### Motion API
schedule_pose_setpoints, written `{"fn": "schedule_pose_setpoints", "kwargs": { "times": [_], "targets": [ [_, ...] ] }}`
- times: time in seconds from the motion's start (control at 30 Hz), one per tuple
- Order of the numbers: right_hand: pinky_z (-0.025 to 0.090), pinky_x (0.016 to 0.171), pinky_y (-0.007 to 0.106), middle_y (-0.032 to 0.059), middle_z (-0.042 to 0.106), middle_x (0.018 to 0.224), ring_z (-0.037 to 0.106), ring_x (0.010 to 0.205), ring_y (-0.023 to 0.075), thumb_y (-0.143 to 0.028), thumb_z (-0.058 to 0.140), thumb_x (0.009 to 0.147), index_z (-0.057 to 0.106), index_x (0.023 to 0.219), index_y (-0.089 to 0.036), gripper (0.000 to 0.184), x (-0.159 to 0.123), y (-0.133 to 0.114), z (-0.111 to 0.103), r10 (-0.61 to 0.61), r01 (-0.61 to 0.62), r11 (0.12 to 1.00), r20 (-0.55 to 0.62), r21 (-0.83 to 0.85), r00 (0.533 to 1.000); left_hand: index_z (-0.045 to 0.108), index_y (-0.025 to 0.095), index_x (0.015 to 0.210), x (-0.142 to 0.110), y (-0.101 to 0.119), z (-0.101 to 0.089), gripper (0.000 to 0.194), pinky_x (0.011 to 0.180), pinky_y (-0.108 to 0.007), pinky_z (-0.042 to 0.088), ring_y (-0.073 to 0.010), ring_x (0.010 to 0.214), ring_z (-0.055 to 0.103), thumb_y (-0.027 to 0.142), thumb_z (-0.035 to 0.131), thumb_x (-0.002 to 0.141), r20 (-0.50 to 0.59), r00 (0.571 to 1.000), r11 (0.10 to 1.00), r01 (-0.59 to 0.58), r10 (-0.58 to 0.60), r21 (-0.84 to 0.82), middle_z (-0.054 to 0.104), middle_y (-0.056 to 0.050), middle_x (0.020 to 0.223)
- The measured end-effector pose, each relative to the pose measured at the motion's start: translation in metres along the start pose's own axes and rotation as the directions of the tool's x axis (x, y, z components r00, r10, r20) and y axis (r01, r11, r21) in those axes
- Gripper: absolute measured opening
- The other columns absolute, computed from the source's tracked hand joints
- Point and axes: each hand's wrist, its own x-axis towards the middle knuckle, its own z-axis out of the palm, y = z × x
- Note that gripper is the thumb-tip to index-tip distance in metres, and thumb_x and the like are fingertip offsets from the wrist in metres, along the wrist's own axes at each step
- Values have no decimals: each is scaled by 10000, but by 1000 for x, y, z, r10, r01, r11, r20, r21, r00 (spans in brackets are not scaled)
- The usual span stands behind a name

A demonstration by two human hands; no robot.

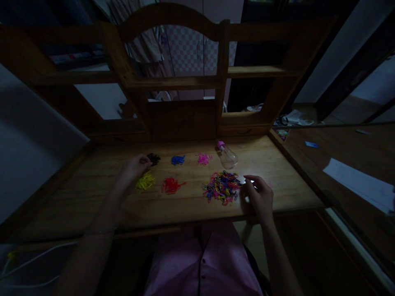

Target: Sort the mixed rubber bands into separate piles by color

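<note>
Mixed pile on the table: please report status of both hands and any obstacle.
Left hand at black pile, grip unclear. Right hand beside mixed pile, grip unclear. Bottle lies beyond mixed pile, apparently blocking neither hand.

1 view from the head — forward and down, near the wooden desk (188,207)

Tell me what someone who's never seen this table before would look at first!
Probably the big mixed heap of colourful bits beside the right hand, the largest pile on the table. Next come the single-colour piles: black, blue and pink farther back, yellow and red nearer. Just behind the heap, a clear bottle shows off its pinkish-purple cap.
</note>
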Motion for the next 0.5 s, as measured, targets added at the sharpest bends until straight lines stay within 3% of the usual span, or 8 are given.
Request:
{"fn": "schedule_pose_setpoints", "kwargs": {
  "times": [0.1, 0.23, 0.3, 0.37, 0.5],
  "targets": [
    [431, 528, 263, 7, 620, 673, 571, 564, 159, -365, 548, 886, 678, 993, -200, 236, 1, -1, 0, -6, 6, 1000, 9, -9, 1000, 611, 165, 798, 9, -1, 7, 188, 626, -258, 443, -176, 697, 606, 340, 544, 780, 72, 996, 997, -45, 49, -58, 648, -25, 738],
    [434, 545, 263, 10, 628, 707, 574, 577, 154, -354, 546, 883, 679, 983, -203, 224, 2, -2, -1, -20, 20, 999, 7, -42, 1000, 639, 167, 802, 10, 11, 9, 205, 667, -273, 437, -197, 733, 603, 319, 502, 814, -20, 993, 983, -110, 114, 144, 665, -42, 777],
    [438, 557, 266, 9, 631, 711, 575, 579, 153, -355, 546, 882, 679, 982, -205, 224, 2, -3, -1, -23, 23, 999, 7, -48, 1000, 643, 176, 845, -5, 32, 12, 234, 690, -287, 431, -205, 744, 601, 333, 470, 852, -70, 979, 960, -172, 191, 222, 670, -50, 804],
    [441, 562, 267, 11, 637, 726, 576, 581, 152, -356, 544, 881, 679, 985, -204, 228, 1, -3, -1, -24, 25, 999, 7, -45, 1000, 640, 181, 873, -28, 64, 23, 261, 717, -301, 429, -210, 779, 602, 344, 438, 890, -67, 942, 926, -306, 328, 220, 674, -61, 855],
    [440, 566, 269, 11, 640, 739, 575, 586, 151, -349, 530, 890, 672, 998, -206, 229, 1, -1, 0, -26, 26, 999, 11, -44, 1000, 649, 190, 896, -76, 129, 68, 234, 782, -306, 443, -202, 860, 604, 327, 460, 910, 127, 815, 823, -568, 565, -13, 676, -52, 911]
  ]
}}
